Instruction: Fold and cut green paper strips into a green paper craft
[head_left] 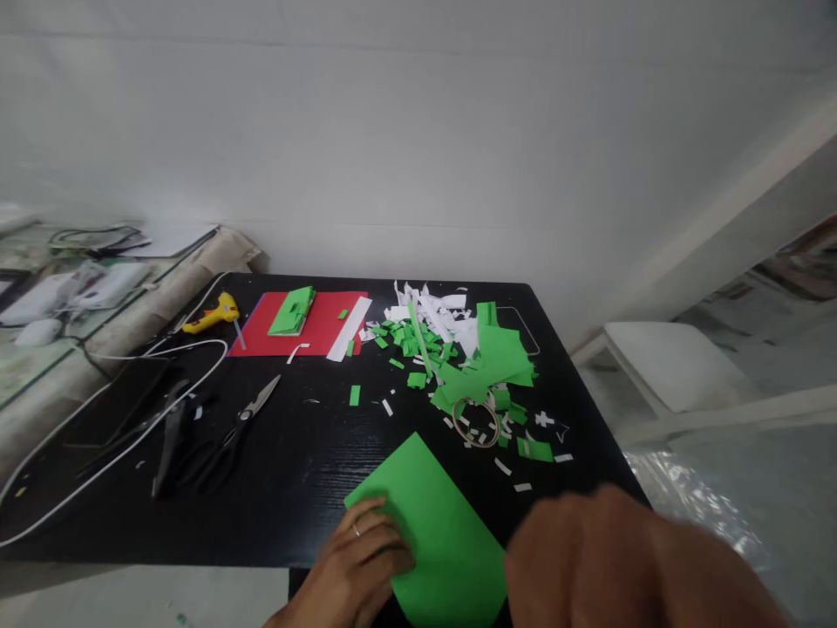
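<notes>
A sheet of green paper point(445, 532) lies at the front edge of the black table, one corner pointing away from me. My left hand point(370, 558), with a ring on one finger, grips the sheet along its left edge, fingers on top and the thumb out of sight. Large and blurred in the lower right, my right hand point(628, 558) is closed in a fist close to the camera, covering the sheet's right corner. Whatever it may hold is hidden.
Scissors point(241, 423), a dark tool point(171, 436) and a white cable point(189, 384) lie left. Behind are a yellow glue gun point(219, 314), red paper point(314, 340) and folded green paper point(292, 310). Green scraps point(484, 366) surround a tape roll point(475, 423); a white stool point(667, 362) stands right.
</notes>
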Demonstrator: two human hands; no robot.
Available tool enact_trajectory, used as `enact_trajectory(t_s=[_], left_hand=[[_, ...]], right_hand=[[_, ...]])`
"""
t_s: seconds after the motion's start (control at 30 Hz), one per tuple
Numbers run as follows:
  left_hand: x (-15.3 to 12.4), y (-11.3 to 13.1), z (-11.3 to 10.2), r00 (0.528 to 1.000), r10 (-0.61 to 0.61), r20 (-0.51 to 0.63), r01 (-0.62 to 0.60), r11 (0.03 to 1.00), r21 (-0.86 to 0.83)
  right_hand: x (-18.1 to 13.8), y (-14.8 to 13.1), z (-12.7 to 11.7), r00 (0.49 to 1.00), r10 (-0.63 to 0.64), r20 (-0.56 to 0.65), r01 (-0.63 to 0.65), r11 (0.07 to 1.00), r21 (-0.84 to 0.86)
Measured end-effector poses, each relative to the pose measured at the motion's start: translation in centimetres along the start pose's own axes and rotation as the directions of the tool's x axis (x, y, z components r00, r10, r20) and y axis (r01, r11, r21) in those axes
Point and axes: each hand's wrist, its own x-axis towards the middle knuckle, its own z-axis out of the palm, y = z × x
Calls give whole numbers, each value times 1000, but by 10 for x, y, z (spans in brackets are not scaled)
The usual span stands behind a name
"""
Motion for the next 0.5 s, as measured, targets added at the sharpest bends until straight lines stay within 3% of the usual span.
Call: enact_trajectory(t_s=[0.07,0.1,0.17,0.2,0.27,0.37,0.5], left_hand=[[15,-3,-26,979,-178,-100,159,972,-170],[26,-8,-42,944,-274,-186,227,944,-240],[56,-22,-74,827,-440,-349,322,881,-348],[73,-32,-88,755,-520,-399,360,837,-412],[108,-55,-105,643,-673,-366,386,698,-603],[144,-89,-106,612,-742,-273,350,564,-748],[149,-111,-82,624,-732,-273,381,590,-712]], right_hand=[[22,12,-15,998,-9,-55,12,998,55],[36,22,-21,994,-15,-110,27,994,108],[64,50,-28,931,49,-361,83,936,342],[77,66,-28,906,135,-402,45,911,409],[99,99,-22,863,293,-412,-43,854,518],[118,143,-5,819,426,-383,-124,785,607],[128,175,11,793,452,-408,-102,759,643]])
